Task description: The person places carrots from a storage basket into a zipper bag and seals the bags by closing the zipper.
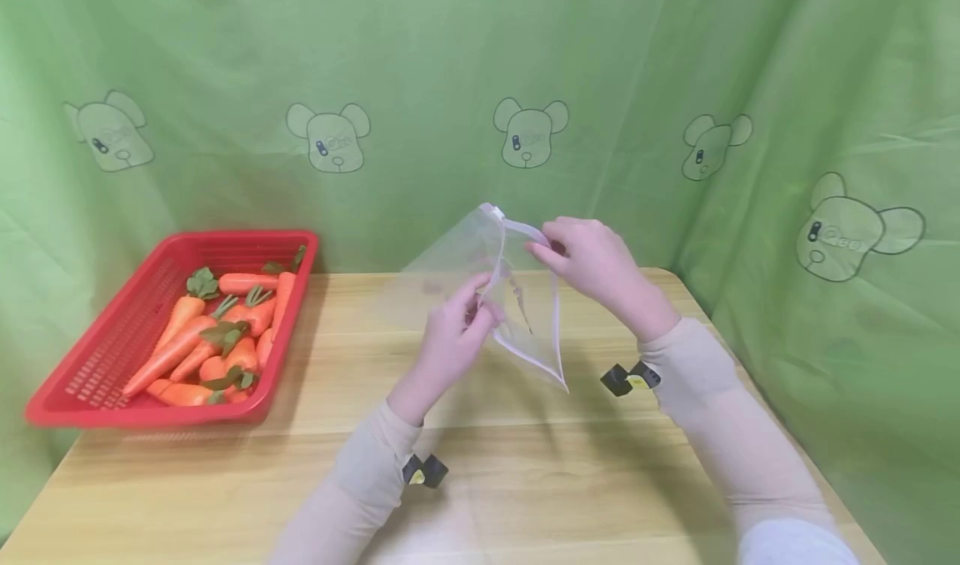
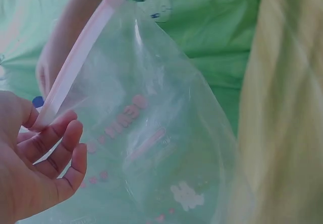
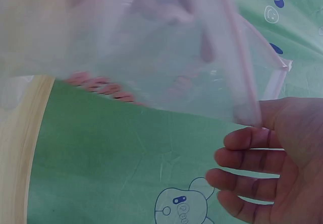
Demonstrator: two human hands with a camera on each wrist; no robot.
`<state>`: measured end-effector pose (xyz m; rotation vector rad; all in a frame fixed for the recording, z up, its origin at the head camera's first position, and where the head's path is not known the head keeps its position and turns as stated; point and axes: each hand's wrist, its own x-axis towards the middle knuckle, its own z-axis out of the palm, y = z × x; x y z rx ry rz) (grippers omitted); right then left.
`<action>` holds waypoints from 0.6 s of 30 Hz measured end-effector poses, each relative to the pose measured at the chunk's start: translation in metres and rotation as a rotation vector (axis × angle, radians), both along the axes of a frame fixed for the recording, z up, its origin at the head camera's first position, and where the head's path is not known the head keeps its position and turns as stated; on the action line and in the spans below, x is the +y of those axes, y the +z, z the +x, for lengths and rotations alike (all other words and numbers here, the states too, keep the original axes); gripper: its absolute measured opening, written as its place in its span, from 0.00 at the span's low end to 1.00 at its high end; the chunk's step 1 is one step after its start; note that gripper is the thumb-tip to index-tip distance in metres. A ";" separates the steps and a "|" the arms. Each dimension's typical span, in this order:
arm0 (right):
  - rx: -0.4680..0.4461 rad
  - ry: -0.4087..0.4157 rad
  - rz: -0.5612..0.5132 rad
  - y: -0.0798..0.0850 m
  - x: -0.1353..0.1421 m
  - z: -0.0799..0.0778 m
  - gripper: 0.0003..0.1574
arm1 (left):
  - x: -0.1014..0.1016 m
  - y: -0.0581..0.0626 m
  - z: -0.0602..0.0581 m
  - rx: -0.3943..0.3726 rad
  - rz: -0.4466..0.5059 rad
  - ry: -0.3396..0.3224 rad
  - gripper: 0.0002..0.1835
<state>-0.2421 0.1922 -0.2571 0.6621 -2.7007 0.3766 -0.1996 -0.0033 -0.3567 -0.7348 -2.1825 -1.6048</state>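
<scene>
- Our left hand (image 1: 450,333) and right hand (image 1: 594,257) pinch opposite rims of a clear plastic bag (image 1: 457,258) above the wooden counter (image 1: 217,490), perhaps to spread its mouth.
- Left, a red plastic basket (image 1: 165,417) contains orange carrots (image 1: 177,352).

Basket (image 1: 150,417) left of bag (image 1: 461,252)

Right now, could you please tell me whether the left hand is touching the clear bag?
Touching: the left wrist view shows the left hand pinching the clear bag at its stiff pinkish edge.
</scene>
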 end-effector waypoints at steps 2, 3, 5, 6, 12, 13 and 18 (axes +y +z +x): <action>-0.068 -0.011 0.007 -0.001 0.001 -0.001 0.20 | -0.001 0.005 -0.003 -0.010 0.045 0.006 0.20; -0.108 -0.016 0.008 -0.001 0.001 -0.001 0.21 | -0.001 0.007 -0.005 -0.020 0.062 0.012 0.20; -0.185 -0.027 0.010 -0.002 0.003 -0.004 0.22 | -0.002 0.012 -0.009 -0.027 0.077 0.034 0.20; -0.215 -0.035 0.015 -0.002 0.005 -0.005 0.23 | -0.002 0.015 -0.010 -0.031 0.077 0.049 0.20; -0.266 -0.185 0.055 0.014 0.022 -0.008 0.24 | 0.010 0.029 -0.022 -0.027 -0.052 0.151 0.21; -0.259 -0.220 0.060 0.020 0.026 -0.007 0.24 | 0.015 0.032 -0.024 -0.032 -0.068 0.149 0.21; -0.141 -0.350 0.107 0.048 0.036 0.012 0.22 | 0.047 0.039 -0.029 -0.079 -0.040 0.110 0.19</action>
